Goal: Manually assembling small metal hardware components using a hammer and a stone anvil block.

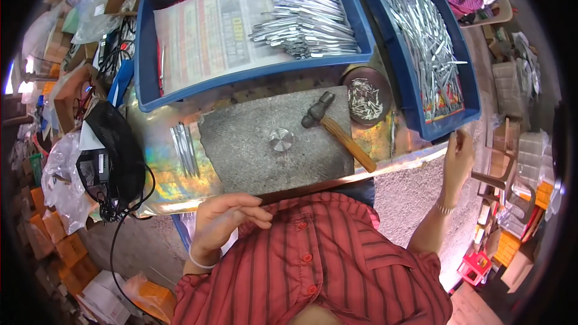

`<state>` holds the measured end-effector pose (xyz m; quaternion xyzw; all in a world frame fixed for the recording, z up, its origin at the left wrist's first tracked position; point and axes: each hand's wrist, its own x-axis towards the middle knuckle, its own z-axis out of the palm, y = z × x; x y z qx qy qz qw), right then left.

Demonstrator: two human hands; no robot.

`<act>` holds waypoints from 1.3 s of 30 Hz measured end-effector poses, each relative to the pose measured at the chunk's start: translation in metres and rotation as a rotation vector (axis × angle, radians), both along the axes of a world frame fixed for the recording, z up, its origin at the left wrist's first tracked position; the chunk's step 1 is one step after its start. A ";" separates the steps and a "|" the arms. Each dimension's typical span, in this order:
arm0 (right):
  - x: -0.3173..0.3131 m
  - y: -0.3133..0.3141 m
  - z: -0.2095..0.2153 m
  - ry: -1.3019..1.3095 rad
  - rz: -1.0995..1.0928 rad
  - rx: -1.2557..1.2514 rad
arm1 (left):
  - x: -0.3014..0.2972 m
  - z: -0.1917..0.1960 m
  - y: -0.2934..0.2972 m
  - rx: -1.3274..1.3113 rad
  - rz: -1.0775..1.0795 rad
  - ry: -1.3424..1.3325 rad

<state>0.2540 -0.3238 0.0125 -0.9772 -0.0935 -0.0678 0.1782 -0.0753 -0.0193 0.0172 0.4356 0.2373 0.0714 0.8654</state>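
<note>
My left hand [230, 221] hovers in front of the table's near edge, fingers loosely bent and nothing visible in them. At the right, my right hand [459, 159] is raised beside the near corner of a narrow blue tray [417, 121], its fingertips close to the rim; whether they touch it I cannot tell. That tray holds many thin metal pieces [424, 42]. Between the hands lies a grey stone slab [253, 144] bearing a round metal disc [281, 139] and a hammer [342, 133] with a wooden handle. Several slim metal strips [184, 149] rest left of the slab.
A wide blue tray [253, 78] with stacked metal pieces [310, 15] on printed paper stands behind the slab. Beside it sits a round dish [367, 96] of small metal bits. A black mesh bag [114, 156] with a cable is at the left; cartons [66, 253] lie beyond.
</note>
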 end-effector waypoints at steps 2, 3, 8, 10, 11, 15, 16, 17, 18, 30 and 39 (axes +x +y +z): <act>-0.038 0.027 0.006 0.081 0.203 0.252 | 0.006 -0.006 0.004 0.007 -0.013 -0.045; -0.059 0.048 0.004 0.124 0.390 0.301 | 0.009 -0.008 0.006 0.015 -0.028 -0.094; -0.097 0.141 0.002 0.129 0.827 0.152 | 0.032 0.001 0.010 0.277 -0.033 -0.166; -0.101 0.152 0.000 0.161 0.768 -0.037 | 0.036 0.003 0.013 0.398 -0.036 -0.137; -0.098 0.154 -0.001 0.159 0.769 -0.035 | 0.037 0.000 0.015 0.420 -0.052 -0.126; -0.080 0.141 -0.012 0.148 0.809 0.033 | 0.038 -0.007 0.010 0.313 0.033 -0.063; -0.077 0.134 -0.014 0.216 0.767 0.235 | 0.040 -0.009 0.010 0.311 0.038 -0.063; -0.075 0.128 -0.015 0.283 0.718 0.435 | 0.042 -0.012 0.010 0.317 0.058 -0.053; -0.074 0.124 -0.006 0.471 0.542 0.437 | 0.043 -0.013 0.010 0.319 0.070 -0.043; -0.025 0.137 -0.047 0.068 0.521 0.259 | 0.047 -0.018 0.012 0.152 0.173 0.020; -0.016 0.142 -0.051 0.157 0.468 0.203 | 0.048 -0.017 0.013 0.148 0.146 0.024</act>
